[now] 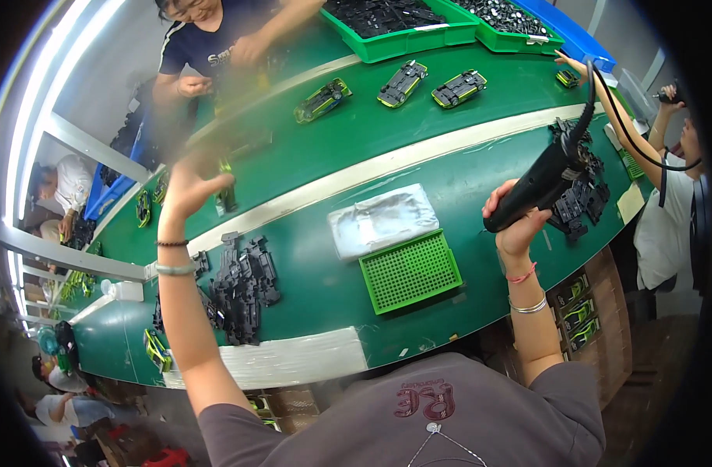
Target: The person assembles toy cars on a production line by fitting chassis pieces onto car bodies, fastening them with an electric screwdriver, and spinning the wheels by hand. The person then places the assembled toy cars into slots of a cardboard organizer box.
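Observation:
My right hand is wrapped round a black corded electric screwdriver, held tilted above the right part of the bench. My left hand reaches over the far left of the green work surface. Its thumb points right, close to a small black and yellow-green toy car part; a hazy blur hides the fingers, so I cannot tell whether they grip it. Between my hands lie a green perforated basket and a white plastic-wrapped block.
Black chassis parts are heaped at left and right. Upturned toy cars rest on the farther surface beyond a pale strip. Green bins of parts stand at the back. Co-workers sit across and at right; the screwdriver's cord hangs there.

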`<move>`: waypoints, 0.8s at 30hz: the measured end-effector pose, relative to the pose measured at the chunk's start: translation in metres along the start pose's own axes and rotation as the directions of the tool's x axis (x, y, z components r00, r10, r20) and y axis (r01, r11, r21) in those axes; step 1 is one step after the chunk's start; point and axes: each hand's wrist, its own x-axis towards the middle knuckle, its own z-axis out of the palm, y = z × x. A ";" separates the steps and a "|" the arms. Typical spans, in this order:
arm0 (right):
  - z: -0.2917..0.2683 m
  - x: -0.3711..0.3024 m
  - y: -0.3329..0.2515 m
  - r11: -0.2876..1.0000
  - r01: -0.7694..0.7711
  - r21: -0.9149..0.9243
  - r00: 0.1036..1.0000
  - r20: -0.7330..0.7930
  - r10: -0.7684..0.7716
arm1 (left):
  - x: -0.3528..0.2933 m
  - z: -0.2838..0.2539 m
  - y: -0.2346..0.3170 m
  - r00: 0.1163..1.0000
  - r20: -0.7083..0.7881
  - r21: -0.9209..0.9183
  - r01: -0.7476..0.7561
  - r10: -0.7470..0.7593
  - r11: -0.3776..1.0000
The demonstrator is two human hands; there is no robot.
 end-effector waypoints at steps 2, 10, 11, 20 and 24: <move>-0.002 0.003 0.001 1.000 -0.008 0.005 1.000 0.005 0.008 | 0.012 0.015 -0.021 0.987 0.143 0.298 0.022 -0.068 0.954; -0.006 -0.002 -0.003 0.998 -0.016 -0.067 0.999 0.028 0.018 | 0.063 0.087 -0.019 0.982 0.151 0.220 -0.144 0.113 0.965; -0.008 -0.002 -0.004 0.997 -0.023 -0.067 0.999 0.028 0.025 | 0.074 0.093 -0.004 0.981 0.150 0.198 -0.154 0.125 0.968; -0.011 -0.001 -0.002 0.997 -0.060 -0.038 0.996 0.065 0.062 | 0.098 0.156 0.048 0.953 0.210 0.222 -0.263 0.217 0.939; -0.011 0.006 0.007 0.997 -0.016 -0.080 1.000 0.023 0.018 | 0.046 0.100 0.000 0.960 0.272 0.547 -0.205 0.059 0.812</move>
